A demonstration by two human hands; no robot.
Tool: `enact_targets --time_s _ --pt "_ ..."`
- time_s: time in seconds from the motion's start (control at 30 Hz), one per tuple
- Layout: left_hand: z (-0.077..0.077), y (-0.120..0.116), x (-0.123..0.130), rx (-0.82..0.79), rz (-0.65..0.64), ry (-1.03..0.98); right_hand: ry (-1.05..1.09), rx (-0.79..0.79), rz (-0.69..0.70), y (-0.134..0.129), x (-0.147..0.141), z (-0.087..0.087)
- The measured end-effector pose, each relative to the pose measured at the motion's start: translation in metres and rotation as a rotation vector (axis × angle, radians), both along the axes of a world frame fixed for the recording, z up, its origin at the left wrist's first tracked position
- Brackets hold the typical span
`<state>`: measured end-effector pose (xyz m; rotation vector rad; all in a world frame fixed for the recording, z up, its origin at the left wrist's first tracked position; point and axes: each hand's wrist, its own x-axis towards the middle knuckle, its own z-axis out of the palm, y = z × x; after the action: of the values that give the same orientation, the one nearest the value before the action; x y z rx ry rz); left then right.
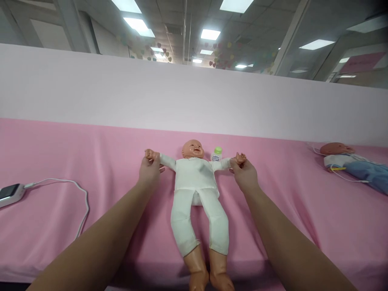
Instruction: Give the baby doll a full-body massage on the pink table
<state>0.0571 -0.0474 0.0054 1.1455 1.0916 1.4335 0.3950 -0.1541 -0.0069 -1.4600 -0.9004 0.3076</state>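
Observation:
A baby doll [196,176] with a white cloth body lies on its back on the pink cloth, its arms spread to both sides and its feet toward me. My left hand [150,171] is closed around the doll's hand on the left side. On the right side, my right hand [245,174] grips the doll's other hand between thumb and fingers. Beside the doll's head, above its right-side arm, stands a small clear bottle [216,154] with a green cap.
Pink cloth [115,153] covers the surface. A white device [11,195] with a cable lies at the far left. Another doll [360,167] in blue, with thin tubes, lies at the far right. Behind runs a low white wall [194,101] with glass above.

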Motion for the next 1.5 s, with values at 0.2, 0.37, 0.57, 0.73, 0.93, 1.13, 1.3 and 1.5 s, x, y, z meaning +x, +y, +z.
enact_targets --time_s 0.2,0.37,0.57,0.73,0.93,1.13,1.3,1.5 --pt "0.016 -0.049 0.027 0.369 -0.212 0.520 -0.350 0.134 0.243 -0.012 -0.048 0.015" --pt "0.022 -0.064 0.033 0.599 -0.374 1.077 -0.799 0.059 0.494 -0.013 -0.063 0.013" --pt "0.025 -0.064 0.033 0.723 -0.442 1.221 -1.032 -0.034 0.594 -0.016 -0.073 0.019" --pt "0.019 -0.061 0.030 0.562 -0.297 1.015 -0.691 0.058 0.471 -0.011 -0.068 0.010" --pt "0.013 -0.029 0.017 0.104 -0.147 0.287 0.060 0.073 0.148 0.004 -0.017 0.000" --pt "0.010 0.003 -0.003 -0.381 -0.001 -0.331 0.488 -0.138 0.110 0.020 0.035 -0.022" --pt "0.001 0.013 -0.014 -0.442 -0.054 -0.417 0.580 -0.140 0.176 0.018 0.038 -0.023" --pt "0.004 0.002 -0.005 -0.237 -0.045 -0.255 0.361 0.025 0.217 0.010 0.010 -0.009"
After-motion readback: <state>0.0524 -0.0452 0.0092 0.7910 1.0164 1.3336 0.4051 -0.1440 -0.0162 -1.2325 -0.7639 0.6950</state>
